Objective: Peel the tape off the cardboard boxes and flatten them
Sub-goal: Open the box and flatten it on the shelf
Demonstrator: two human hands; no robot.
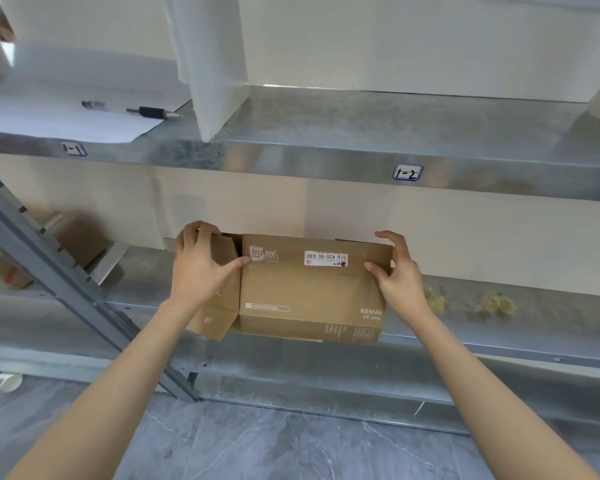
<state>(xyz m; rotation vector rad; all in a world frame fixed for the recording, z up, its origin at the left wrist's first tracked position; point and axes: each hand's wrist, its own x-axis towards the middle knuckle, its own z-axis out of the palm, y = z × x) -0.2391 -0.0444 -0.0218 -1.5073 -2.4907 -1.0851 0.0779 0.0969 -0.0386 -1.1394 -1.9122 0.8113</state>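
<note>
A metal shelf (568, 306) runs under both hands. The box (309, 292) sits on it between them, its front overhanging the edge. The left hand (201, 268) grips the box's left end, fingers curled over the far edge, thumb on top. The right hand (395, 275) clasps the right end likewise. Yellowish wads (496, 304) lie right of the right hand. A label (325, 259) sits between the thumbs.
</note>
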